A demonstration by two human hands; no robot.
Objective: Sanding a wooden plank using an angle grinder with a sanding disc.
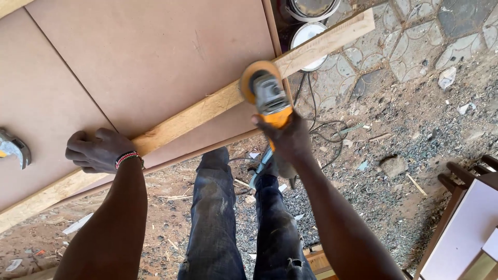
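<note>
**Grinder on a wooden strip, one hand steadying the board**

Nearest the camera are the person's two forearms and, between them, legs in worn dark jeans (pixel 233 218) standing on gravel and dirt. The right hand (pixel 288 139) is closed around the rear handle of a yellow and grey angle grinder (pixel 267 96), gripping it firmly. The grinder points away from the person, and its orange disc (pixel 255 72) sits on a long wooden strip (pixel 202 111), blurred as if spinning. The tool's dark cable (pixel 316 124) trails over the ground just beyond the desk edge.

The wooden strip runs diagonally from lower left to upper right across a large brown board (pixel 150 52) that serves as the desk top. The left hand (pixel 96 150), with a beaded bracelet (pixel 127 158) at the wrist, lies on the board just beside the strip, fingers curled under and pressing down; it holds nothing. The two hands are well apart, with the grinder's contact point on the strip to the right of the left hand and just ahead of the right.

At the far left edge a hammer head (pixel 13 148) rests on the board. Two round tins (pixel 308 21) stand on patterned paving (pixel 415 36) near the strip's upper end. A white panel in a dark frame (pixel 461 228) shows at lower right.
</note>
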